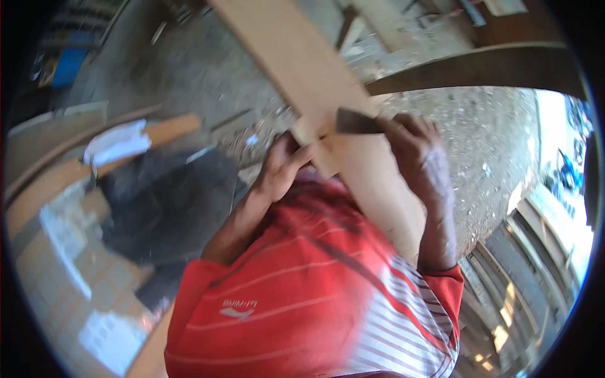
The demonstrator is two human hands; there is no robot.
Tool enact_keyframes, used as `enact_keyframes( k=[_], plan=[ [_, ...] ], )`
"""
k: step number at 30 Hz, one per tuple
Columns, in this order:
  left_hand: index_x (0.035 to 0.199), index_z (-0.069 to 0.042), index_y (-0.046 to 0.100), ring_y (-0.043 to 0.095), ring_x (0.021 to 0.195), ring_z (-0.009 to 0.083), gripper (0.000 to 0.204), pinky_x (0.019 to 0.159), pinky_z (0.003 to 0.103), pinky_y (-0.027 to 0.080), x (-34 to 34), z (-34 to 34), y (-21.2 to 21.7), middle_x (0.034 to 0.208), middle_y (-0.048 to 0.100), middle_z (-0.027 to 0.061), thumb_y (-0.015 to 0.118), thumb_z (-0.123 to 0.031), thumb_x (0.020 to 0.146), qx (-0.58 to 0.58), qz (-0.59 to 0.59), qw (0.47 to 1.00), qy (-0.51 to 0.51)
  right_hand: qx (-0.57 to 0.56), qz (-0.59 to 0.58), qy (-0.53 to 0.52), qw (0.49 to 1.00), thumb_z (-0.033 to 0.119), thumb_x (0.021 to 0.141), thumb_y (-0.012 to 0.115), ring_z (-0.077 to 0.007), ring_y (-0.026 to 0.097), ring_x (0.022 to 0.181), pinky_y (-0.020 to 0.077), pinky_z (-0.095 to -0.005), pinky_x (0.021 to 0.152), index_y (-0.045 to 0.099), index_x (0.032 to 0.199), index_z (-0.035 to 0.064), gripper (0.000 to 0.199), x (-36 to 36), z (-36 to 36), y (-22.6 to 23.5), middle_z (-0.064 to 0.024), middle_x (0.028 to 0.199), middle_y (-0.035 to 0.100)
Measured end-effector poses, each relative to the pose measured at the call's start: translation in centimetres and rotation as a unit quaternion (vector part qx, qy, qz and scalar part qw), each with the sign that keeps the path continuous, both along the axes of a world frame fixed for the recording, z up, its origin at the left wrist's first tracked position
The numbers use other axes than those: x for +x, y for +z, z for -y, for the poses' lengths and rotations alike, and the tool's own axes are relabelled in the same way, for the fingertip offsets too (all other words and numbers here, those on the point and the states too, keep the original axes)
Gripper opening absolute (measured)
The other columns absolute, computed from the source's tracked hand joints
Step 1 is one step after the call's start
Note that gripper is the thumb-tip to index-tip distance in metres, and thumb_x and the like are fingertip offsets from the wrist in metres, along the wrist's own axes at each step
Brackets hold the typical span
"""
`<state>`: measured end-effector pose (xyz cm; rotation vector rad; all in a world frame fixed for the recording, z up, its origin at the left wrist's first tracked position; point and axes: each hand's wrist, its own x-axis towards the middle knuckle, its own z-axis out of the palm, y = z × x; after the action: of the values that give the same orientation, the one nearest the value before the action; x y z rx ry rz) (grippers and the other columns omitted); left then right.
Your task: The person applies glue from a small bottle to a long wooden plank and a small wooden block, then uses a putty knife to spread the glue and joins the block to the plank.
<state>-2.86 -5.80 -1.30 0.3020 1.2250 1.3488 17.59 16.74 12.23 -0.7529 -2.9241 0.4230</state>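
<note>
Across the long, flat, tan wooden plank (296, 50), the small, pale wooden block (326, 164) seems already notched; what remains, I cannot tell. The left hand's (282, 166) grip pinches the block; the right's (414, 146) clasps a dark, flat blade (358, 122) over the plank. Right of the plank, chip-strewn ground (485, 145) offers room.

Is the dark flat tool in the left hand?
No, the right hand holds the tool, while the left hand touches the wood.

The grey-brown floor (170, 82) carries scattered pale chips (486, 169) and a narrow strip (159, 33).
</note>
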Motion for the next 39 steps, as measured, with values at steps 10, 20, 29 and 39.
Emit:
enact_keyframes(
  k=[10,20,29,39],
  plan=[
    [0.158,-0.007,0.039,0.058,0.131,0.0276,0.068,0.099,0.046,0.059,1.7,-2.9,2.0,0.150,0.052,0.0111,0.071,-0.032,0.104,0.097,0.033,0.994,0.031,-0.076,-0.031,-0.031,0.996,0.018,0.095,0.063,-0.0283,0.064,0.109,0.0481,-0.0435,0.095,0.068,0.127,0.0124,0.033,2.6,1.5,-2.1,-0.0102,0.109,0.066],
    [0.153,-0.005,0.042,0.061,0.126,0.0275,0.057,0.101,0.044,0.058,1.0,-3.1,3.0,0.143,0.056,0.0111,0.067,-0.025,0.106,0.089,0.034,0.995,0.017,-0.075,-0.127,-0.078,0.986,0.019,0.095,0.066,-0.0329,0.067,0.096,0.0517,-0.0466,0.087,0.066,0.122,0.0119,0.028,3.5,3.0,-3.4,-0.0117,0.099,0.065],
    [0.150,-0.008,0.047,0.059,0.129,0.0224,0.050,0.109,0.042,0.053,-0.4,-2.4,1.4,0.141,0.058,0.0086,0.068,-0.022,0.106,0.084,0.072,0.993,-0.037,-0.152,-0.116,-0.124,0.974,0.014,0.093,0.072,-0.0373,0.068,0.098,0.0559,-0.0468,0.087,0.070,0.125,0.0080,0.032,2.8,3.3,0.1,-0.0155,0.104,0.068],
    [0.148,-0.007,0.052,0.059,0.125,0.0155,0.061,0.107,0.032,0.049,-0.9,-3.5,2.9,0.136,0.062,0.0041,0.080,-0.026,0.098,0.107,0.133,0.985,-0.020,-0.102,-0.147,-0.103,0.978,0.013,0.098,0.069,-0.0388,0.067,0.087,0.0542,-0.0468,0.076,0.071,0.119,0.0026,0.023,-7.0,-4.6,1.9,-0.0178,0.096,0.066]
  ],
)
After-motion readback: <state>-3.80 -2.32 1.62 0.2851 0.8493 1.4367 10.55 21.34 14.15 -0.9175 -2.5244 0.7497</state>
